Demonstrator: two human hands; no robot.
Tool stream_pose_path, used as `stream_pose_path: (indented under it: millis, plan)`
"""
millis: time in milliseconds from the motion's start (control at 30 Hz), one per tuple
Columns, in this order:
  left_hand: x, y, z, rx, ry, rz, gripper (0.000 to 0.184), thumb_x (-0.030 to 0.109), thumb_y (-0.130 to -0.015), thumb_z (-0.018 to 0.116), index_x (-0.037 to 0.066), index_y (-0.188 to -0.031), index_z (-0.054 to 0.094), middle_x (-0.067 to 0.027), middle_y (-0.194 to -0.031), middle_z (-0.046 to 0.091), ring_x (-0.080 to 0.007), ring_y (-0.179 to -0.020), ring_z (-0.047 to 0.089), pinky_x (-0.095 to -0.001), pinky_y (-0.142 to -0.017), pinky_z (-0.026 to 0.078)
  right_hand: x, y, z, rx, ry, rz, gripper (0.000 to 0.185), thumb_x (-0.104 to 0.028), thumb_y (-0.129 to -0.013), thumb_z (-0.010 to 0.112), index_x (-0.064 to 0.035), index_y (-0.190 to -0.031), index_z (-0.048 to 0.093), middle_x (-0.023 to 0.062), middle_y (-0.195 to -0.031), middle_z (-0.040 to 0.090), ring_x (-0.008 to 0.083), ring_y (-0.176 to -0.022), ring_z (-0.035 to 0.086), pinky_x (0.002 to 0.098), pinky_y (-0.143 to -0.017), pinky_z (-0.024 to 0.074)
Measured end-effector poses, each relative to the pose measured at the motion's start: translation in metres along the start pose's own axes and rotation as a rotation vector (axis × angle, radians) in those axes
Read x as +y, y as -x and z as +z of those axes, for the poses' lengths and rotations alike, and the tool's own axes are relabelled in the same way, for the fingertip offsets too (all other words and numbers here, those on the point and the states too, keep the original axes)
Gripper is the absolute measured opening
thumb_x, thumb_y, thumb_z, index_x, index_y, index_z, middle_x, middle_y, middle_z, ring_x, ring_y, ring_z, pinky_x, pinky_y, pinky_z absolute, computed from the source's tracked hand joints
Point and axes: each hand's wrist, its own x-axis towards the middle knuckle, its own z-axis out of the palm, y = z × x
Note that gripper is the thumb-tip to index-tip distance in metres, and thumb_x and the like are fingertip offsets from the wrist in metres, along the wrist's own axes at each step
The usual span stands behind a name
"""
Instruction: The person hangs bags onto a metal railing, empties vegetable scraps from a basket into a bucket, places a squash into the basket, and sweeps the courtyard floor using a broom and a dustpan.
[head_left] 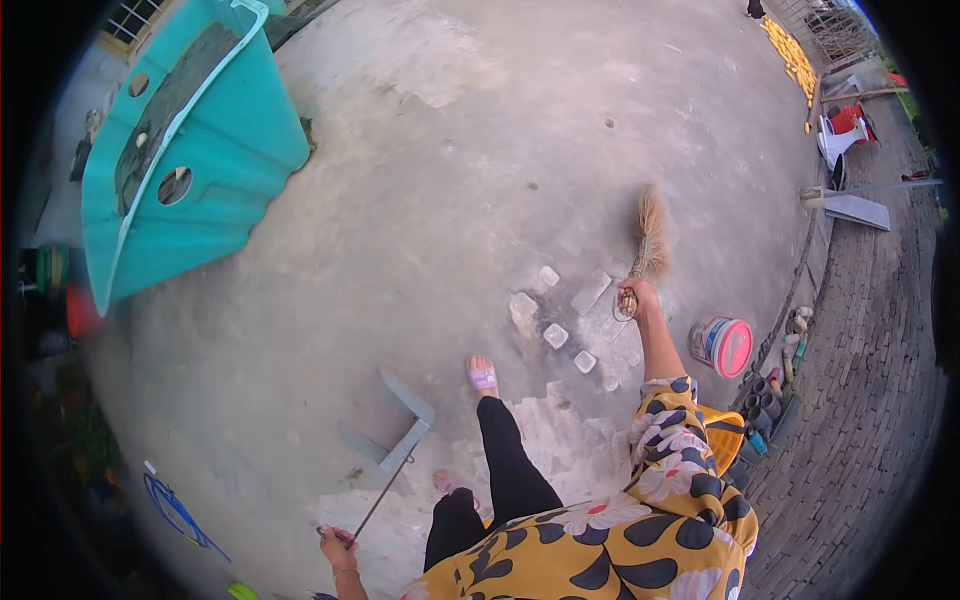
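Observation:
My right hand (637, 298) is closed round the handle of a straw broom (652, 235), whose bristles point away from me. Below on the left, my left hand (339, 548) grips the thin rod handle of a grey metal dustpan (408, 432). The dustpan is at the concrete floor, left of my sandalled foot (482, 375). Several pale square blocks or containers, among them one white piece (556, 336), lie on the floor between my foot and my right hand. A flat grey slab (591, 292) lies just left of that hand.
A large turquoise tub (215, 150) stands at upper left. On the right are a bucket with a pink lid (735, 348), a yellow basket (722, 438), dark pots (762, 405) and a brick strip (860, 400). Yellow cobs (790, 58) lie at the upper right; a blue hose (175, 510) is lower left.

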Motion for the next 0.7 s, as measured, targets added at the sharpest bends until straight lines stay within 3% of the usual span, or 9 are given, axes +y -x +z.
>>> stream_pose_path:
  millis: [67,133,167,200,267,400,500,600,700]
  plan:
    - [0.014,0.009,0.011,-0.002,0.040,-0.029,0.029,0.041,-0.088,0.042,0.014,-0.077,0.045,-0.0017,-0.060,0.049,-0.0161,-0.055,0.049,-0.0316,-0.047,0.037,0.001,-0.027,0.027,0.058,-0.102,0.057,0.018,0.008,-0.063,0.055,-0.0015,-0.073,0.043,0.0087,-0.051,0.047,0.0167,-0.041,0.050,0.0317,-0.034,0.0419]
    - [0.028,0.018,0.025,-0.043,0.126,-0.025,0.029,0.041,-0.088,0.043,0.014,-0.078,0.045,-0.0019,-0.061,0.049,-0.0171,-0.057,0.049,-0.0332,-0.049,0.036,0.041,-0.009,0.084,0.054,0.065,-0.078,0.028,0.009,-0.063,0.054,-0.0014,-0.085,0.042,0.0090,-0.054,0.048,0.0183,-0.041,0.050,0.0318,-0.034,0.0417]
    - [0.035,0.019,0.032,-0.043,0.127,-0.026,0.029,0.041,-0.088,0.043,0.014,-0.078,0.045,-0.0019,-0.061,0.049,-0.0171,-0.057,0.049,-0.0332,-0.049,0.036,0.062,0.027,0.118,0.084,0.098,-0.082,0.046,0.010,-0.062,0.053,-0.0047,-0.102,0.034,0.0095,-0.058,0.049,0.0194,-0.041,0.050,0.0321,-0.035,0.0416]
    - [0.043,0.019,0.039,-0.049,0.146,-0.014,0.029,0.041,-0.088,0.043,0.014,-0.078,0.045,-0.0019,-0.061,0.049,-0.0170,-0.056,0.048,-0.0328,-0.048,0.036,0.096,0.049,0.141,0.039,0.287,0.007,0.072,0.009,-0.062,0.053,-0.0108,-0.122,0.018,0.0097,-0.062,0.050,0.0193,-0.042,0.051,0.0322,-0.036,0.0421]
    - [0.056,0.019,0.051,-0.053,0.164,-0.005,0.028,0.040,-0.088,0.044,0.014,-0.078,0.045,-0.0020,-0.061,0.049,-0.0170,-0.056,0.048,-0.0323,-0.047,0.036,0.159,0.105,0.174,-0.063,0.637,0.017,0.096,0.006,-0.064,0.052,-0.0132,-0.136,-0.008,0.0134,-0.069,0.055,0.0190,-0.047,0.055,0.0310,-0.041,0.0448]
    - [0.080,0.024,0.084,-0.078,0.162,-0.014,0.029,0.041,-0.087,0.044,0.014,-0.078,0.045,-0.0022,-0.061,0.050,-0.0163,-0.054,0.048,-0.0301,-0.047,0.037,0.141,0.224,0.213,-0.503,0.440,0.349,0.094,0.007,-0.065,0.055,-0.0124,-0.139,-0.001,0.0108,-0.071,0.054,0.0158,-0.045,0.053,0.0280,-0.040,0.0434]
    - [0.097,0.027,0.107,-0.093,0.140,-0.002,0.029,0.041,-0.087,0.044,0.013,-0.077,0.046,-0.0023,-0.061,0.050,-0.0155,-0.054,0.048,-0.0291,-0.047,0.038,0.086,0.234,0.194,-0.682,0.324,0.341,0.091,0.008,-0.064,0.058,-0.0089,-0.138,0.008,0.0085,-0.072,0.052,0.0148,-0.044,0.052,0.0270,-0.039,0.0422]
    - [0.112,0.023,0.129,-0.118,0.126,0.003,0.030,0.041,-0.087,0.044,0.013,-0.076,0.046,-0.0022,-0.060,0.050,-0.0149,-0.054,0.048,-0.0287,-0.047,0.038,0.028,0.237,0.157,-0.725,0.277,0.348,0.090,0.008,-0.062,0.060,-0.0071,-0.137,0.013,0.0090,-0.080,0.052,0.0146,-0.045,0.053,0.0266,-0.040,0.0422]
    - [0.123,0.017,0.154,-0.116,0.124,0.010,0.030,0.041,-0.087,0.043,0.014,-0.076,0.046,-0.0019,-0.058,0.050,-0.0147,-0.051,0.047,-0.0287,-0.046,0.038,-0.029,0.230,0.126,-0.525,0.266,0.262,0.092,0.009,-0.063,0.059,-0.0091,-0.138,0.009,0.0083,-0.078,0.051,0.0153,-0.044,0.052,0.0268,-0.039,0.0418]
